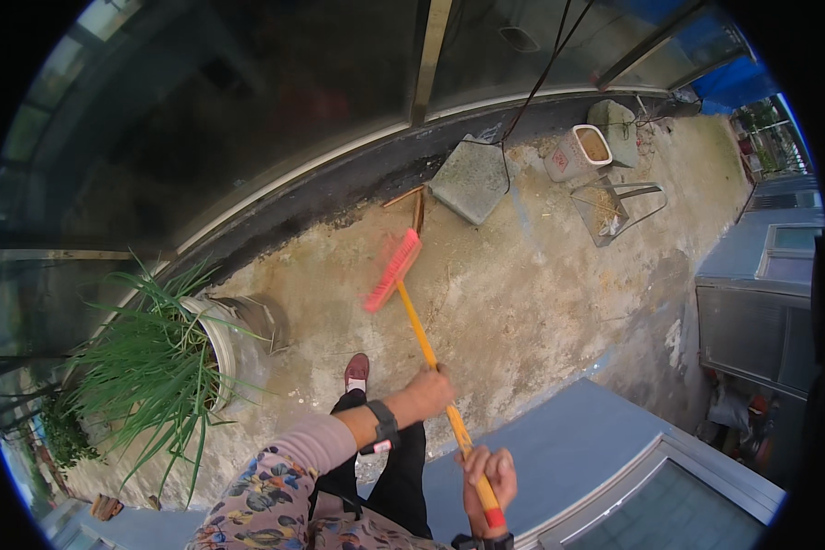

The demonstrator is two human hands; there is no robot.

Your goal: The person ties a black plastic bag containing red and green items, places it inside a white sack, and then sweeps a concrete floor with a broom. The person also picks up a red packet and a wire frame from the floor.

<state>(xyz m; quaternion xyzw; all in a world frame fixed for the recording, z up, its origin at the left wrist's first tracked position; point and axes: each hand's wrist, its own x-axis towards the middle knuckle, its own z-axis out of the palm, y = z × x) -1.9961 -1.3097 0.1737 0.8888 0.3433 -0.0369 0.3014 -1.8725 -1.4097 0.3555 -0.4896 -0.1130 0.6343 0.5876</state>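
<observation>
A push-style broom with pink bristles (392, 271) and a yellow handle (418, 323) slants across the middle of the view. My left hand (430, 393) grips the handle partway down, while my right hand (489, 478) wraps around it near its red-banded top end. The broom head is down by the concrete floor (522, 302), its bristles slightly blurred. Just beyond the head, thin pieces of wood (418, 212) lie beside a grey concrete block (471, 180). My shoe (357, 371) is on the floor below the broom head.
A metal dustpan (601, 230) holding straw-like debris and a pale bin (569, 159) stand at upper right. Green onion plants (151, 371) fill a white bucket (210, 344) at left. Dark cords (540, 82) hang before the glazed wall (302, 103). A blue-grey wall (557, 440) borders the right.
</observation>
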